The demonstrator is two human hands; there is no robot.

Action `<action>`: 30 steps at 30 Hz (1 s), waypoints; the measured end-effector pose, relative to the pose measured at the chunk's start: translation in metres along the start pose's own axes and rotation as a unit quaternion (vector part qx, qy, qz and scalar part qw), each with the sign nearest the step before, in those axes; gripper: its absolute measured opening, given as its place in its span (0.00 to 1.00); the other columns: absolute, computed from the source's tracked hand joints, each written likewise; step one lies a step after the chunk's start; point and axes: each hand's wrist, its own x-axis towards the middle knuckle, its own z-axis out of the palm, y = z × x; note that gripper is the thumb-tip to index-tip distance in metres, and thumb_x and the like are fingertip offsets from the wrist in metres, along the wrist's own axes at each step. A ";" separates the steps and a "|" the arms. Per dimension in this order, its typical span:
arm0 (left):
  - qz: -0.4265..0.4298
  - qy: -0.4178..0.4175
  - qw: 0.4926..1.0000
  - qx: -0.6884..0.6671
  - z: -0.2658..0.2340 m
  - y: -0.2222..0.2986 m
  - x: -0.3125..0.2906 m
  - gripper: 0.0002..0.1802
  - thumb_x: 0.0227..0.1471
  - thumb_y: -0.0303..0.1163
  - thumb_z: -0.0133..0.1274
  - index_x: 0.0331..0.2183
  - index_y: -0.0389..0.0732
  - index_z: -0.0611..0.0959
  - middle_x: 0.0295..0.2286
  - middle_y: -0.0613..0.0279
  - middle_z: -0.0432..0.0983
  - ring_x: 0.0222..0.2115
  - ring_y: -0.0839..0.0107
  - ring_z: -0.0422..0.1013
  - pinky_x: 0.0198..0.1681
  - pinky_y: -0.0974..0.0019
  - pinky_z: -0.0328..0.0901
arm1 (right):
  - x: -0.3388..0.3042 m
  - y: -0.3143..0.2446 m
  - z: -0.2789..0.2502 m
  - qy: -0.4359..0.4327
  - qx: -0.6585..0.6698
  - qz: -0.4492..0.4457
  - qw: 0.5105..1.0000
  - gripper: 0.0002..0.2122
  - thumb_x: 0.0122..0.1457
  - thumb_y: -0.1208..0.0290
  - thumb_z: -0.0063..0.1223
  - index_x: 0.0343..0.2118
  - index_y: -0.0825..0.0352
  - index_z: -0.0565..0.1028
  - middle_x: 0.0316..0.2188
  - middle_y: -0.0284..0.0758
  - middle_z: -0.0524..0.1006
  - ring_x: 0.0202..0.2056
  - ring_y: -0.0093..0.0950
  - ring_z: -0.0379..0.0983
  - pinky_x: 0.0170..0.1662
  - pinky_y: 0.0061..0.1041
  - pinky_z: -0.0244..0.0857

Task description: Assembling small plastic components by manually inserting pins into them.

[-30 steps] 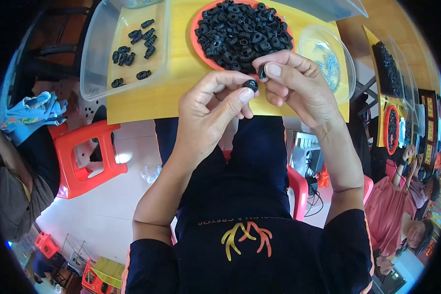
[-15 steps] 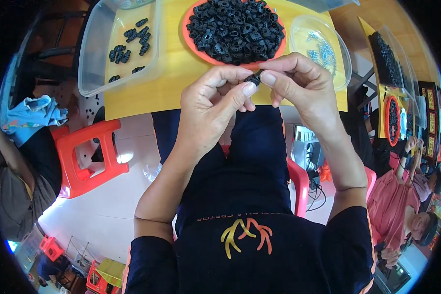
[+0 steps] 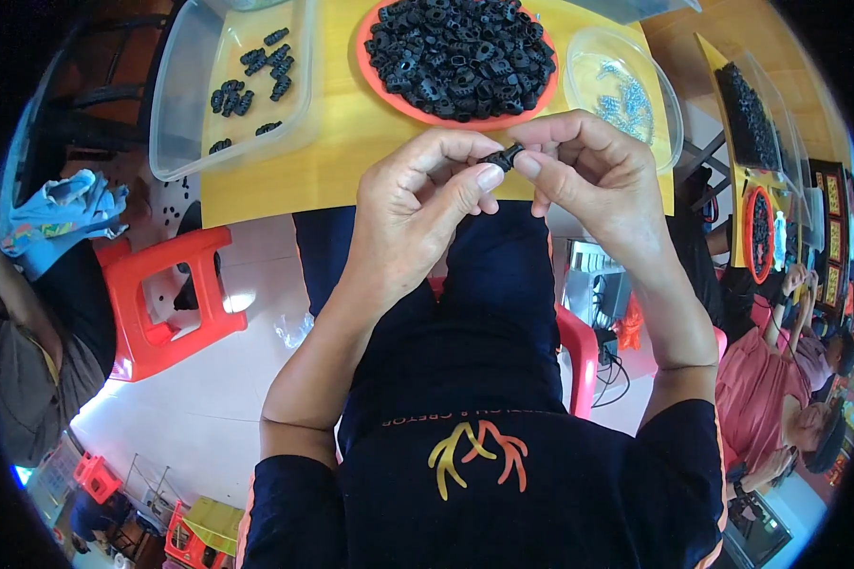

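Note:
Between my two hands, just in front of the orange-red plate, is a small black plastic cord lock point(image 3: 505, 157). My left hand point(image 3: 403, 209) pinches its body between thumb and forefinger. The thumb and fingertips of my right hand point(image 3: 603, 185) close at its other end; whether they hold a separate small piece is hidden. A heap of black plastic pieces point(image 3: 460, 62) fills the round plate point(image 3: 364, 68). To the right, a clear round tub point(image 3: 669, 104) holds small silvery springs point(image 3: 626, 106). Several black cord locks point(image 3: 280, 64) lie in the clear bin point(image 3: 166, 142) on the left.
The yellow tabletop point(image 3: 337, 123) carries these containers. A red plastic stool point(image 3: 123, 308) stands on the floor at left, beside a seated person point(image 3: 38, 341). On the right, a person in pink point(image 3: 764, 379) sits near another yellow table with black pieces.
The cord lock and my hands have shifted slightly right and nearer to me. More of the piece now shows between my fingertips, tilted up toward the right.

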 end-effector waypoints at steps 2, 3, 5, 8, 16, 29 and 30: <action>-0.002 -0.002 1.000 -0.002 -0.001 0.001 0.000 0.10 0.55 0.25 0.54 0.41 0.33 0.79 0.30 0.62 0.77 0.28 0.78 0.73 0.32 0.76 0.66 | 0.001 0.000 -0.002 -0.006 -0.031 0.003 0.999 0.09 0.57 0.74 0.58 0.40 0.71 0.77 0.28 0.27 0.78 0.26 0.11 0.70 0.29 0.12 0.64; -0.003 -0.002 1.000 -0.003 -0.001 0.002 0.001 0.10 0.55 0.25 0.54 0.41 0.33 0.79 0.30 0.62 0.77 0.28 0.78 0.73 0.32 0.76 0.66 | 0.002 0.000 -0.003 -0.012 -0.063 0.005 0.998 0.09 0.57 0.74 0.58 0.39 0.70 0.77 0.27 0.27 0.77 0.26 0.11 0.69 0.29 0.11 0.63; 0.023 0.001 1.000 0.011 0.000 0.002 0.001 0.08 0.55 0.24 0.54 0.39 0.34 0.79 0.28 0.64 0.77 0.27 0.80 0.73 0.31 0.76 0.68 | 0.001 0.001 -0.003 -0.006 -0.082 0.001 0.997 0.09 0.57 0.74 0.58 0.39 0.70 0.78 0.27 0.26 0.77 0.26 0.10 0.69 0.29 0.11 0.63; 0.005 -0.003 1.000 0.019 -0.002 0.003 0.001 0.08 0.55 0.24 0.54 0.39 0.33 0.79 0.28 0.64 0.77 0.28 0.79 0.73 0.31 0.75 0.68 | 0.000 0.000 -0.001 0.004 -0.122 -0.015 0.992 0.08 0.56 0.74 0.59 0.38 0.70 0.78 0.26 0.26 0.77 0.25 0.10 0.68 0.28 0.11 0.62; 0.007 -0.003 1.000 -0.001 -0.002 0.002 0.001 0.09 0.55 0.25 0.54 0.39 0.34 0.79 0.28 0.64 0.76 0.28 0.80 0.73 0.31 0.76 0.68 | -0.002 0.000 0.000 0.011 -0.156 -0.062 0.986 0.08 0.56 0.74 0.59 0.36 0.71 0.78 0.24 0.28 0.76 0.24 0.11 0.69 0.26 0.13 0.62; 0.062 -0.002 0.997 0.049 0.000 -0.004 0.003 0.06 0.50 0.19 0.54 0.34 0.31 0.80 0.27 0.61 0.74 0.25 0.78 0.72 0.28 0.75 0.67 | -0.002 -0.010 -0.002 -0.010 -0.221 0.008 0.975 0.07 0.55 0.74 0.59 0.31 0.73 0.77 0.19 0.29 0.75 0.22 0.11 0.67 0.24 0.16 0.62; 0.061 -0.002 0.997 0.049 -0.001 -0.005 0.003 0.06 0.50 0.19 0.54 0.34 0.31 0.80 0.27 0.61 0.74 0.25 0.78 0.72 0.28 0.75 0.67 | -0.001 -0.011 -0.002 -0.018 -0.220 0.045 0.974 0.07 0.55 0.74 0.59 0.31 0.74 0.77 0.18 0.30 0.75 0.22 0.11 0.67 0.24 0.16 0.62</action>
